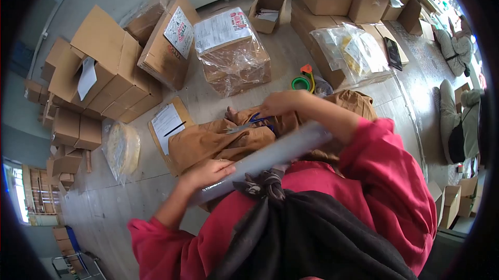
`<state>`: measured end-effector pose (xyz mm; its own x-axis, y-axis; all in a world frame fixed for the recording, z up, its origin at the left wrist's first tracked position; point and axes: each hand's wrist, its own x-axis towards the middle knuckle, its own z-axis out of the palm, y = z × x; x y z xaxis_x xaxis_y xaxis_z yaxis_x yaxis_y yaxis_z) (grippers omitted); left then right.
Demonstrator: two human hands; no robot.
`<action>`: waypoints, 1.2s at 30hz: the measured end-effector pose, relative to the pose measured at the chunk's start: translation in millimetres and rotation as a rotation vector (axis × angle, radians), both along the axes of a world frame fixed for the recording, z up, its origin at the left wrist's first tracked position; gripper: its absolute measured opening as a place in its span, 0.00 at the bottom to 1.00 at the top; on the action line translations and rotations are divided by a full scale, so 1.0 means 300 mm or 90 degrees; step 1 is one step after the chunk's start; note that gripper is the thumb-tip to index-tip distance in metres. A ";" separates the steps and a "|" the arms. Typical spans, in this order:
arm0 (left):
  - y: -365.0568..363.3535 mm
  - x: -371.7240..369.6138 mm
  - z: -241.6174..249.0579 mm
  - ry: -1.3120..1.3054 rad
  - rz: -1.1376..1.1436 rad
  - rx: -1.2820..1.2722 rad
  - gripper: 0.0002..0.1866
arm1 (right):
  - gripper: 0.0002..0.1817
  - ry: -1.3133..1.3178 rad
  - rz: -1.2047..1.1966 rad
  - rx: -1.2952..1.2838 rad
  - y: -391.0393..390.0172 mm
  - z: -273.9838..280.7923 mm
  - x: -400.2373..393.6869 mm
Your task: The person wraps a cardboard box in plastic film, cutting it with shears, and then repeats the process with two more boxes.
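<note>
- Roll of translucent grey plastic film (267, 158) lies slantwise across the front of your body, above the brown trousers (213, 147); one end is by your left hand (208, 173), the other beneath your right forearm, where it blurs.
- Your left fingers grip the film near its left end, laid over the top; their hold underneath is hidden.
- Your right hand (283, 102) is beyond the roll, over your lap, near the blue-handled scissors (260, 119); its fingers bend downward, but you cannot tell from here whether they pinch anything.
- For good control, hold the roll level with a firm but light left grip; too hard a squeeze could dent or crease the film, and an unsupported right end could tip.
- Mind the scissors lying so near; a blade could nick the film or your fingers, so it helps to turn the points away from both.
- Ahead of you stand a cardboard box wrapped in clear film (236, 64) and, nearer your right knee, a green roll of tape (300, 83); a brown clipboard (182, 109) with white paper and a black pen (175, 128) lies beside your left leg, so swing the roll's left end clear of it.
</note>
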<state>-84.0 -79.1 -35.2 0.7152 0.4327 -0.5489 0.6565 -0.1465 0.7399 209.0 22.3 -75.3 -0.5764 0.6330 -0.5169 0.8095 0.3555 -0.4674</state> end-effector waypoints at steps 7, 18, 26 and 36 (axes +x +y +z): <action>-0.336 0.066 0.033 0.095 0.042 0.418 0.28 | 0.26 -0.045 0.062 0.244 -0.029 -0.341 -0.163; -0.336 -0.122 0.507 -0.139 0.145 0.524 0.20 | 0.26 -0.260 0.037 0.365 -0.145 0.024 -0.103; 0.233 -0.423 0.283 0.148 0.210 0.148 0.15 | 0.26 -0.110 -0.217 0.330 -0.219 0.426 0.265; 0.481 -0.413 -0.961 0.391 0.321 0.069 0.18 | 0.22 0.064 -1.076 -0.123 -0.987 0.106 0.742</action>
<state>-207.9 65.3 -323.5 0.0033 0.6970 -0.7171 0.9484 0.2252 0.2233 431.6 -273.9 -43.5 0.5892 0.4659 -0.6601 0.1646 -0.8691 -0.4665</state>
